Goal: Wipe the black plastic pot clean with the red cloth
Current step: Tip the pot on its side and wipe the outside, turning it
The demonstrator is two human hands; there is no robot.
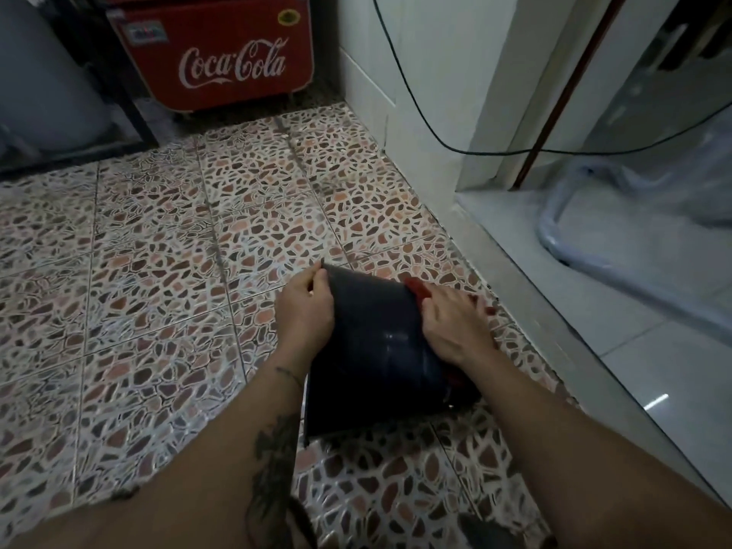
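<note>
The black plastic pot [376, 350] lies on its side on the patterned tile floor, low in the middle of the head view. My left hand [307, 311] grips its far left edge. My right hand [455, 326] presses flat against the pot's right side with the red cloth [416, 289] under the palm. Only small bits of the cloth show, above the fingers and below the wrist. The pot's wall has a wet shine near my right hand.
A red Coca-Cola cooler [222, 53] stands at the back. A white wall [416, 93] with a black cable [416, 105] runs along the right. A raised grey step [574, 311] lies just right of the pot, with plastic sheeting [633, 215] beyond.
</note>
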